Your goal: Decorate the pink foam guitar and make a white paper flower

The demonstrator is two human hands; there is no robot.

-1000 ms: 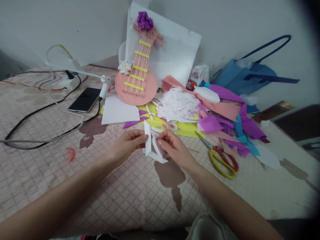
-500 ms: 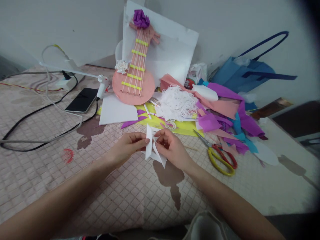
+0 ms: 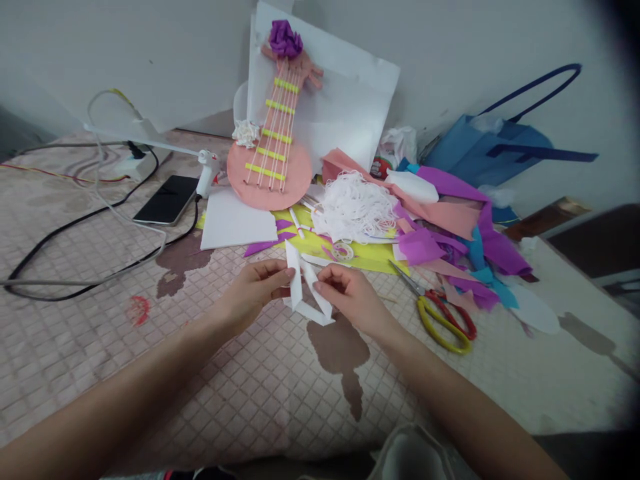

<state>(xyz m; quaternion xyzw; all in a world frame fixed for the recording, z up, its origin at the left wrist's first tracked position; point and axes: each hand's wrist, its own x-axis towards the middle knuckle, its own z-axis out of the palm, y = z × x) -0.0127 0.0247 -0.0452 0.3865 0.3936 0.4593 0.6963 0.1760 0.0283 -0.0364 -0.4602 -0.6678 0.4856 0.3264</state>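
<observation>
My left hand [image 3: 259, 288] pinches one white paper strip [image 3: 295, 280] between thumb and fingers, the strip standing nearly upright. Close by on the right, my right hand [image 3: 350, 293] grips a second slanting piece of white paper [image 3: 320, 293]. A narrow white strip [image 3: 310, 311] runs below, between the two; whether all are one folded piece I cannot tell. Behind my hands, a pink paper guitar [image 3: 270, 177] with white strings and yellow bars leans on a white board [image 3: 345, 100]. A purple crepe paper flower [image 3: 286, 39] sits at its top.
Scissors [image 3: 443, 323] with yellow and red handles lie to the right. Beyond are a heap of white string [image 3: 355, 207] and purple crepe paper [image 3: 425, 245]. A glue gun [image 3: 205, 177], a phone [image 3: 167, 200] and cables are at left. A blue bag [image 3: 490, 150] stands at the back right.
My hands have drawn slightly apart, the right one moving right. The gap between the white paper pieces is wider, and the lower strip shows more. The view has shifted a little.
</observation>
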